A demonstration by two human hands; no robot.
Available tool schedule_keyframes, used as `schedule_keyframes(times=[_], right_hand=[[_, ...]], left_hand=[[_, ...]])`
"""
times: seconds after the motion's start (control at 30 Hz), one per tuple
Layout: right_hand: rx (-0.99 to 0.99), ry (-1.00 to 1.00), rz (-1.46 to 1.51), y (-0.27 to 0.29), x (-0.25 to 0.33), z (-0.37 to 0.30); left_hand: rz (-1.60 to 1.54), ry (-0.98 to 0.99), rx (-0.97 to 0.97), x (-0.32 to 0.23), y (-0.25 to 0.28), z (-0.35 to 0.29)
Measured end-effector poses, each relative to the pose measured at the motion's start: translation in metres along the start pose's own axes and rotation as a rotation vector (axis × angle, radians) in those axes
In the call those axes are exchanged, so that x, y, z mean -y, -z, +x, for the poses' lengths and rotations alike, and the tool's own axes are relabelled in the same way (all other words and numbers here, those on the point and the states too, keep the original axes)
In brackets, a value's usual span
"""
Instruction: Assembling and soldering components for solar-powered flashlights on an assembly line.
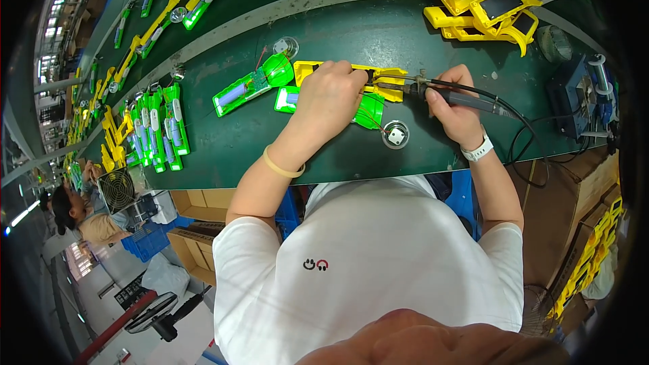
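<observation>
Okay, I have the yellow casing point(387, 74) lying under the left hand point(331, 94), in the middle of the green worktop point(433, 151), its long axis running left to right with the right end a little lower in view. The left hand is the nearer of the two, right on top of it: its fingers curl over the middle of the casing, but the tips are mostly hidden, so I can't tell how far they close or whether they pinch anything. Over on the right, I see the right hand point(456, 105) with its fingers closed around the soldering iron point(483, 102), which points leftward, nearly in line with the casing. That's the relation I'm watching: the iron's tip lies over the casing's right end, just beside the left fingers, and I can't tell whether it touches anything there. The green casing point(368, 111) lies on the near side of the yellow one, partly covered by the left hand, with a round lamp cup point(395, 136) beside its right end. A second green casing point(233, 99) slants just off to the left.
</observation>
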State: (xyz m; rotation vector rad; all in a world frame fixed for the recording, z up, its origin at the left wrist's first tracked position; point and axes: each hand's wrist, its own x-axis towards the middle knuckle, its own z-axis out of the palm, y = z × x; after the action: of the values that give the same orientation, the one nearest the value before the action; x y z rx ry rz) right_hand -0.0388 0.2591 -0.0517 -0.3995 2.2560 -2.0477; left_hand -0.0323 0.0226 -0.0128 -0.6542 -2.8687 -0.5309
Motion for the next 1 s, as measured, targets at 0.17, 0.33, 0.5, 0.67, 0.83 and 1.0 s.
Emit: schedule_keyframes(times=[0.17, 0.33, 0.5, 0.67, 0.83, 1.0], right_hand=[[0.001, -0.019, -0.023, 0.000, 0.001, 0.000], [-0.086, 0.043, 0.287, 0.004, 0.016, -0.001], [-0.015, 0.002, 0.510, -0.010, 0.029, 0.016], [0.056, -0.077, 0.522, -0.030, 0.020, 0.029], [0.010, -0.150, 0.497, -0.016, 0.026, 0.013], [-0.068, -0.148, 0.500, -0.015, 0.028, 0.001]], left_hand=[[0.013, 0.006, -0.012, -0.001, 0.001, 0.002], [0.011, 0.007, -0.004, 0.001, 0.001, 0.002], [0.021, 0.000, -0.014, -0.001, 0.002, 0.001], [0.014, -0.005, 0.005, -0.001, 0.003, 0.001], [-0.033, -0.051, 0.024, -0.012, -0.002, -0.002], [-0.083, -0.074, -0.014, -0.020, -0.005, -0.006]])
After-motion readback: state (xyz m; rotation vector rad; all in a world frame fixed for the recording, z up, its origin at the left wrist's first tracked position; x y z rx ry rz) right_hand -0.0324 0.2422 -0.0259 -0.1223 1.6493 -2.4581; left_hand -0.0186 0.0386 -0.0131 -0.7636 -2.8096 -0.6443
